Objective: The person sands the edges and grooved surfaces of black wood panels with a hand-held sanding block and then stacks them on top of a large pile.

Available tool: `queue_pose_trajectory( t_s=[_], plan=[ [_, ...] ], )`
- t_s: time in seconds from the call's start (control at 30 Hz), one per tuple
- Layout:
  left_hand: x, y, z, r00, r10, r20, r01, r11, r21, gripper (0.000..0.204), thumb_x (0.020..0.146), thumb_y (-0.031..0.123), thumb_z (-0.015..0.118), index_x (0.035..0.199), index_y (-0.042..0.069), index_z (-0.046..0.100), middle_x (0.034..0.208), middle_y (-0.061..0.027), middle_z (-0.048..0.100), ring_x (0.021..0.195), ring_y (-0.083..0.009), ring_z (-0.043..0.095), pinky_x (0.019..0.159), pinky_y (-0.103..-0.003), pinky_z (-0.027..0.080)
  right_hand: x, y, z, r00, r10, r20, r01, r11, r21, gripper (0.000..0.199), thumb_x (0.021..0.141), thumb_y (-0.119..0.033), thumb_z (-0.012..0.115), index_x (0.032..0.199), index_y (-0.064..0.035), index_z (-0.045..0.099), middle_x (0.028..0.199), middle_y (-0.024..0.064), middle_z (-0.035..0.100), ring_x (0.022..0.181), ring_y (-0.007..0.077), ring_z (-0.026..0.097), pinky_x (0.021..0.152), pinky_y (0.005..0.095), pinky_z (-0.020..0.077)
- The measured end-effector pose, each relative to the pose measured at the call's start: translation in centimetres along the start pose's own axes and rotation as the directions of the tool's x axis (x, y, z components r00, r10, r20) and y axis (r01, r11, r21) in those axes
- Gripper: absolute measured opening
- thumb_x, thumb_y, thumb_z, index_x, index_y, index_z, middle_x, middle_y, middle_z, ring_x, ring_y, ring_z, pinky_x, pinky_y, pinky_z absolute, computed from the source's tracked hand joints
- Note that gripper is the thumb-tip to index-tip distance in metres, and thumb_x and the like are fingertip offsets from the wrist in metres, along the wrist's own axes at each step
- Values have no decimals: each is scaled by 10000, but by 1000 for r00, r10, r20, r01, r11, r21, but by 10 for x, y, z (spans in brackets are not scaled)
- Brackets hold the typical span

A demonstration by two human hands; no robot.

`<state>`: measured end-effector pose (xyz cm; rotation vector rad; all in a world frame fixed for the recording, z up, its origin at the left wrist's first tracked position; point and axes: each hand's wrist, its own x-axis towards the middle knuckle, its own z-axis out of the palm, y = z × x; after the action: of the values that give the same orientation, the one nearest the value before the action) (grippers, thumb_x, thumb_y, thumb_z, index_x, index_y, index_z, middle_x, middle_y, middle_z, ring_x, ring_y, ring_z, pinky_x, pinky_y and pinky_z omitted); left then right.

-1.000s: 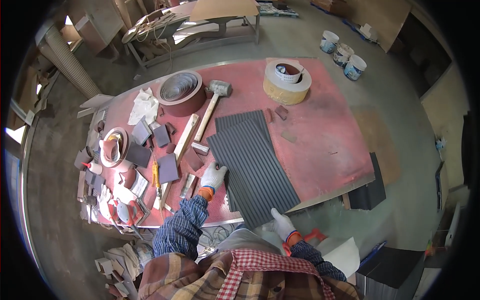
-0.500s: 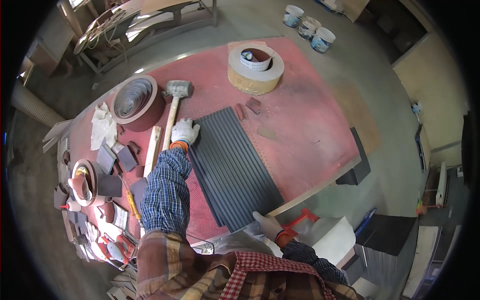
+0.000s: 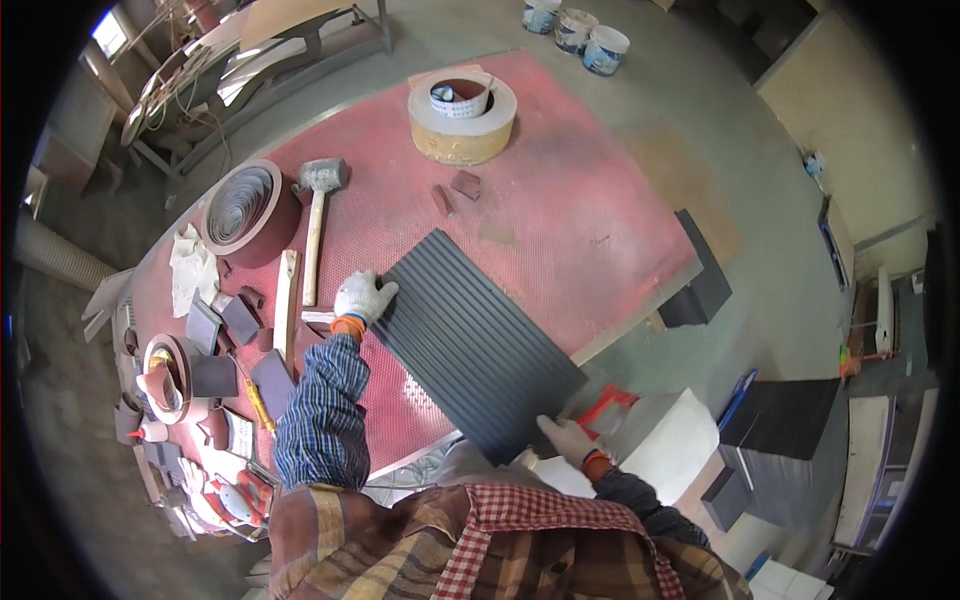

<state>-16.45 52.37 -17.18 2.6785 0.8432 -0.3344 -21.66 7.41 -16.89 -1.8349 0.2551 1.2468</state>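
A dark grey ribbed panel (image 3: 470, 345) lies slantwise over the near part of a red-topped table (image 3: 590, 200), its near corner reaching past the edge toward my body. My left hand (image 3: 364, 297), in a whitish glove, is closed on the panel's left edge near the far end. Gloved too, my right hand (image 3: 566, 441) grips the near right end, thumb on top. The fingers under the panel are hidden. Beyond my left hand lies a mallet (image 3: 318, 210) with a grey head and wooden handle. Beside it is a pale wooden strip (image 3: 287, 305).
A wide tape-like roll (image 3: 463, 135) stands at the far side. Brown abrasive rolls (image 3: 250, 210), loose abrasive pieces and a yellow-handled tool (image 3: 260, 405) crowd the left. Dark stacked sheets (image 3: 785, 420) stand at right. Three white buckets (image 3: 606, 50) sit on the floor beyond.
The panel has come toward me and turned, moving away from the mallet head and small brown pieces. Both hands have travelled with it. The whole view has shifted slightly.
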Motion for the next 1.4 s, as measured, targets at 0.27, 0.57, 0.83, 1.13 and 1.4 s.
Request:
queue_pose_trajectory(
  t_s=[0.27, 0.57, 0.83, 1.13, 1.4],
  plan=[
    [-106, 11, 49, 982, -51, 183, 83, 982, -171, 522, 849, 527, 651, 1062, 51, 664, 1014, -194, 708, 978, -374, 676, 860, -464, 517, 4, 70, -36, 800, 95, -592, 33, 979, 200, 769, 961, -596, 457, 1296, 89, 557, 1221, 194, 635, 1160, 263, 573, 1002, 336, 417],
    [-112, 27, 39, 944, 123, 306, 134, 705, -696, 593, 853, 245, 753, 1325, -27, 521, 1097, -144, 694, 941, -225, 676, 853, -340, 533, 56, 95, -32, 689, 88, -719, 391, 790, 472, 717, 957, -596, 507, 1240, 57, 599, 1142, 124, 674, 1036, 238, 611, 944, 355, 451],
    [-104, 28, 16, 919, 348, 183, 27, 407, -913, 555, 858, 88, 728, 1331, -65, 481, 1208, -131, 638, 1085, -221, 610, 987, -346, 466, 28, 47, -65, 703, -127, -700, 593, 649, 477, 605, 931, -398, 643, 1307, 64, 535, 1213, 98, 631, 1096, 178, 576, 974, 309, 435],
    [-127, -22, -7, 992, 119, -46, -114, 672, -732, 301, 840, 48, 767, 1110, -32, 662, 952, -68, 719, 852, -161, 661, 763, -292, 529, 27, -42, -97, 709, -484, -513, 656, 720, 227, 652, 827, -239, 744, 1378, -5, 485, 1229, 125, 654, 1139, 205, 601, 1015, 323, 454],
    [-122, -53, 30, 996, 89, -25, -73, 586, -807, 702, 852, -13, 720, 1473, 15, 392, 1356, -127, 536, 1219, -209, 524, 1061, -331, 419, 24, -41, -96, 776, -428, -463, 444, 893, -80, 782, 738, -383, 806, 1282, 102, 525, 1127, 215, 688, 1054, 268, 669, 954, 323, 508]
  ],
)
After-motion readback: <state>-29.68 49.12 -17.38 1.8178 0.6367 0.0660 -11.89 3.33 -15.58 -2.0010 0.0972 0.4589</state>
